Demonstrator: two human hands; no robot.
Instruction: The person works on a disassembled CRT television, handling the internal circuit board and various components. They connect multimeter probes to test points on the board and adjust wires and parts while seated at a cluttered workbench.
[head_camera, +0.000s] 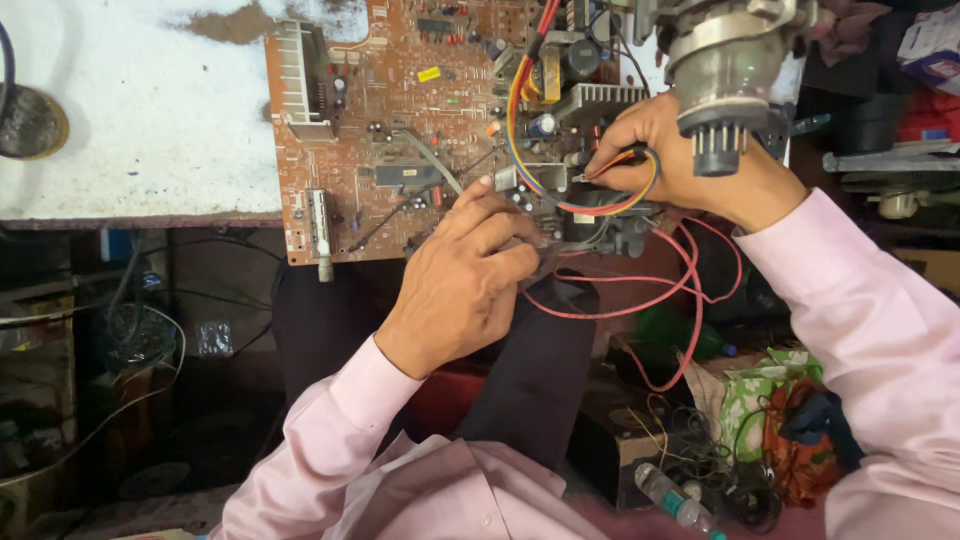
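Observation:
A large brown circuit board (380, 110) lies over the edge of a worn white table (130, 120), partly overhanging my lap. My left hand (460, 285) rests against the board's near edge, fingers curled around a dark part under the board's front. My right hand (670, 155) pinches a small bundle of coloured wires (560, 190) that loops from the board's middle. Thin red wires (660, 285) hang down below the board. A grey tube neck with pins (720, 75) sits just above my right hand.
A round metal lid (30, 120) lies at the table's left edge. Below the table are tangled cables, a green patterned bag (760, 400), a clear plastic bottle (675, 500) and dark clutter. Shelves with boxes stand at the right.

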